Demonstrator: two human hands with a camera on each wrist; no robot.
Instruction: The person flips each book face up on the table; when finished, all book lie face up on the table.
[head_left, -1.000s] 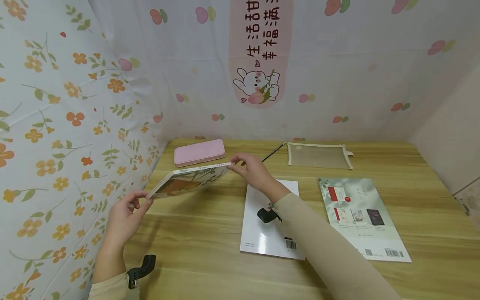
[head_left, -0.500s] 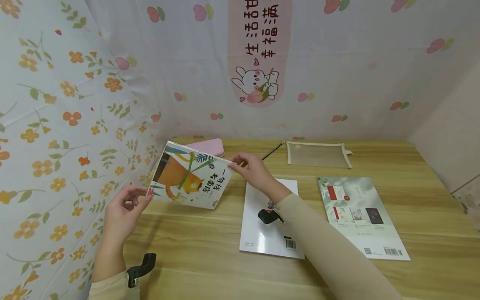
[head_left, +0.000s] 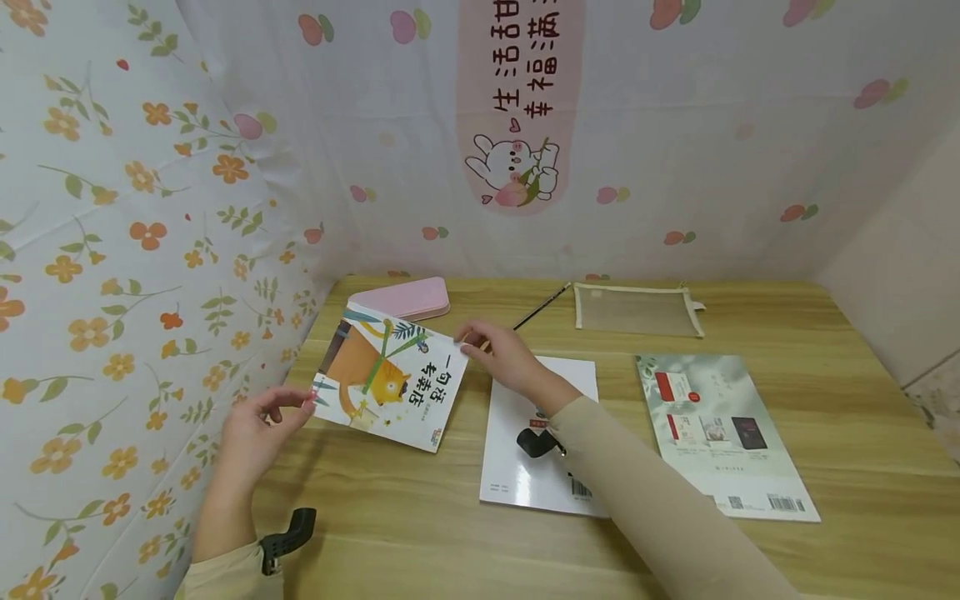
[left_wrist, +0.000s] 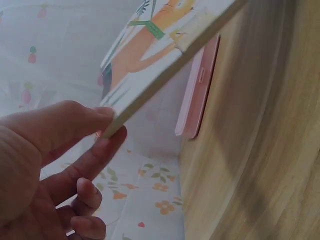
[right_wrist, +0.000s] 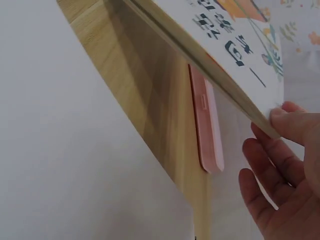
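Between my two hands hangs a picture book (head_left: 393,375), its cover with an orange cat facing up and Chinese characters on its right side. My left hand (head_left: 258,429) pinches the book's left edge between thumb and fingers; in the left wrist view the thumb (left_wrist: 75,120) lies on the cover. At the upper right corner, my right hand (head_left: 506,358) pinches the book the same way. The right wrist view shows the book (right_wrist: 235,65) held above the wooden table, tilted, with its page edges visible. Behind it lies a pink pencil case (head_left: 401,298), partly overlapped by the book.
A white book (head_left: 525,467) lies back cover up under my right forearm. Right of it is a pale green book (head_left: 727,442). At the back are a black pencil (head_left: 543,306) and a mesh zip pouch (head_left: 637,312). Patterned cloth (head_left: 360,125) hangs behind the wooden table (head_left: 420,533).
The book was seen nearly edge-on at first; its cover has since turned up into view. Over the last half second the book has come lower and nearer, both hands still pinching it.
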